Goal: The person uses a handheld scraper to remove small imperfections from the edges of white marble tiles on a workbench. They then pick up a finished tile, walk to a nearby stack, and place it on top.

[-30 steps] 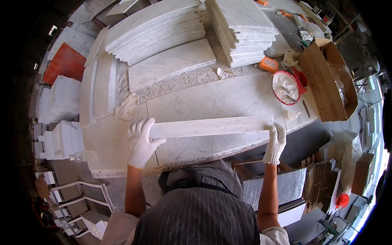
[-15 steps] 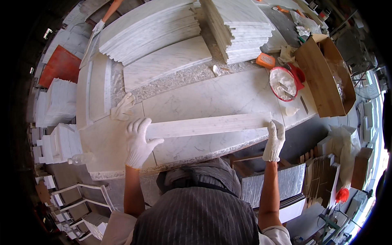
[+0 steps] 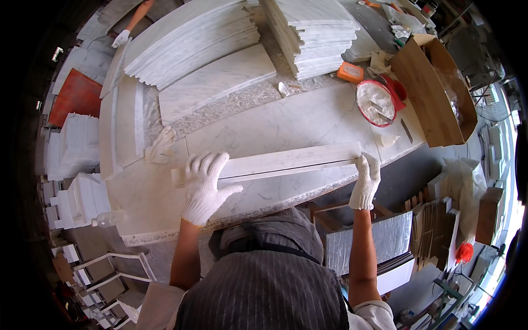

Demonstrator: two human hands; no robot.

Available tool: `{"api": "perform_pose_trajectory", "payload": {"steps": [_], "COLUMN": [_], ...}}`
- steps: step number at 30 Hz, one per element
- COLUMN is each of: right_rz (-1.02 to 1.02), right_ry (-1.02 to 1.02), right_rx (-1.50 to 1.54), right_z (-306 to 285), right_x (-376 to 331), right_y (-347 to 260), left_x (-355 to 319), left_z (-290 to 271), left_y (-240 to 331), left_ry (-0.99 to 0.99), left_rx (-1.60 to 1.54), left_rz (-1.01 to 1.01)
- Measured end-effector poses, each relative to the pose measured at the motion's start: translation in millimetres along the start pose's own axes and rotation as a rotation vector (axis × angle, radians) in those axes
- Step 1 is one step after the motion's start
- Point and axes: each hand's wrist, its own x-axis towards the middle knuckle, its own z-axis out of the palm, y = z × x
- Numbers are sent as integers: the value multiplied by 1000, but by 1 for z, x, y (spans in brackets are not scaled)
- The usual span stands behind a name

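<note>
Strips of pale marble [image 3: 291, 158] stretch side by side along the near part of the tabletop [image 3: 264, 129], a thin dark gap showing between them. The worker's left hand [image 3: 205, 190], white-gloved, lies across them near the left end, thumb spread wide. The right hand [image 3: 365, 181], gloved too, touches their right end; I can't tell whether it pinches. Beyond, a red bowl [image 3: 365, 117] of white paste [image 3: 369, 98] stands near a cardboard box [image 3: 421, 91].

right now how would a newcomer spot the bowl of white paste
At the right of the table, find the open cardboard box. Just left of it sits a round, red-rimmed bowl. White paste inside sets it apart from the orange box nearby.
</note>
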Motion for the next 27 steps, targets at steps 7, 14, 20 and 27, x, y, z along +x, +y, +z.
{"api": "perform_pose_trajectory", "payload": {"steps": [7, 14, 20, 27], "right_rz": [68, 60, 41, 65], "right_ry": [-3, -26, -17, -11], "right_rx": [78, 64, 0, 108], "right_z": [-1, -1, -2, -1], "right_x": [-2, 0, 1, -1], "right_y": [0, -7, -4, 1], "left_x": [6, 5, 4, 3], "left_z": [10, 13, 16, 20], "left_y": [6, 6, 4, 2], "left_ry": [7, 13, 56, 82], "left_rx": [-14, -13, -35, -47], "left_rz": [20, -26, 0, 18]}}
